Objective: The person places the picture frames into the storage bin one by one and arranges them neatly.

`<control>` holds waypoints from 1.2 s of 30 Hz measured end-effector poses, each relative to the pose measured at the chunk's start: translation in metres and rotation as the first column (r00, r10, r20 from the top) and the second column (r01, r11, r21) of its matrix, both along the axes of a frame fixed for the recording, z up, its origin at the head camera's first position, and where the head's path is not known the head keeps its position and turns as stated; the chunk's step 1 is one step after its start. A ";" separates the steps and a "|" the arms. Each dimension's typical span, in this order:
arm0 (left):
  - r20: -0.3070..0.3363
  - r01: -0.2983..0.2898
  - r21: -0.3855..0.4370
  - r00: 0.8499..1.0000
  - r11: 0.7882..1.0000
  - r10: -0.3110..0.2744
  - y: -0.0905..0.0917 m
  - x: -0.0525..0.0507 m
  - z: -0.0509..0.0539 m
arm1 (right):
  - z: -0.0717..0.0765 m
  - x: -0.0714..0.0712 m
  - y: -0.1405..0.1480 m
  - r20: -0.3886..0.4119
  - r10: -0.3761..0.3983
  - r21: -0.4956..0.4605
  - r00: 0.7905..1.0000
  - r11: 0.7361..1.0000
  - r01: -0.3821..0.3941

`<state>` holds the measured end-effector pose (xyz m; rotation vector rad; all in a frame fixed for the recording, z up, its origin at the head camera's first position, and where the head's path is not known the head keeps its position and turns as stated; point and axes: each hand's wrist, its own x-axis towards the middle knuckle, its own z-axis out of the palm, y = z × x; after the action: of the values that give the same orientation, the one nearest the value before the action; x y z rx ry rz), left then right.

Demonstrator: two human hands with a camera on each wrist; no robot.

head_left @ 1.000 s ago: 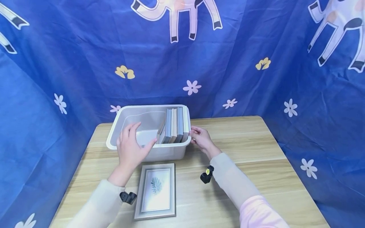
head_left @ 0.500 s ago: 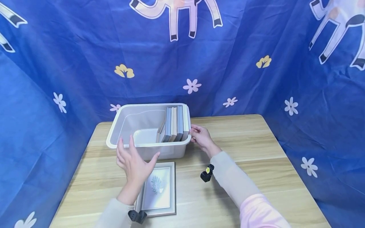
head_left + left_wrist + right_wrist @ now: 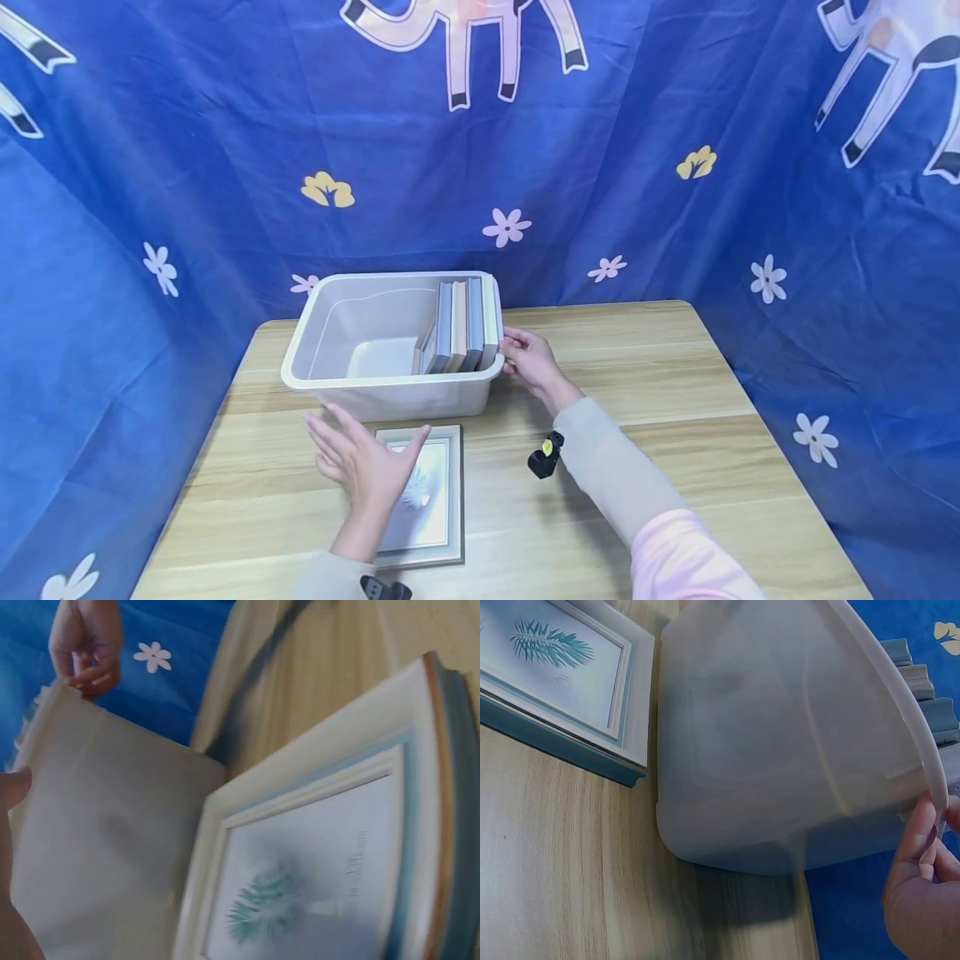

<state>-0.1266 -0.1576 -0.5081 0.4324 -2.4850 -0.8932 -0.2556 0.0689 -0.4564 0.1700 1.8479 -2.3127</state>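
A light grey plastic bin (image 3: 405, 402) stands at the back of the table. Its rim at the right front corner is pinched by my right hand (image 3: 531, 364), thumb on one side and fingers on the other, as the right wrist view (image 3: 922, 881) also shows. Several picture frames (image 3: 456, 327) stand on edge against the bin's right end, the leftmost leaning. In front of the bin a picture frame with a green leaf print (image 3: 435, 492) lies face up. My left hand (image 3: 367, 467), fingers spread and holding nothing, is over the frame's left side and hides part of it.
The wooden table (image 3: 645, 417) extends on both sides of the bin. A blue curtain (image 3: 420, 167) with animals and flowers hangs behind and at both sides, close to the bin's back. A black wrist camera (image 3: 545, 457) sits on the right sleeve.
My left hand has drawn back from above the bin toward me, and is now over the lying picture frame. The right hand has stayed on the bin's rim.
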 end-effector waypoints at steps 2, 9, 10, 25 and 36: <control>0.045 -0.015 0.000 0.999 1.000 0.015 0.001 0.001 -0.006 | 0.000 0.000 0.000 -0.005 0.004 0.002 1.000 1.000 -0.004; 0.205 -0.038 -0.002 0.978 0.999 0.037 0.010 -0.001 -0.023 | -0.001 0.001 0.003 0.000 0.005 0.019 1.000 1.000 -0.005; 0.224 -0.038 -0.010 0.974 0.999 0.040 0.012 -0.002 -0.024 | -0.001 0.001 0.004 0.002 0.004 0.023 1.000 1.000 -0.004; 0.479 -0.039 -0.025 0.877 0.999 0.046 0.035 -0.020 -0.036 | -0.003 0.001 0.002 0.007 0.017 0.020 1.000 1.000 -0.018; 0.563 -0.014 -0.039 0.826 0.999 0.034 0.045 -0.030 -0.047 | -0.002 0.003 0.003 -0.012 0.018 -0.001 1.000 1.000 -0.018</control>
<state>-0.1562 -0.1129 -0.5547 0.8173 -3.0119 -0.7934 -0.2530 0.0721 -0.4582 0.1396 1.8461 -2.3079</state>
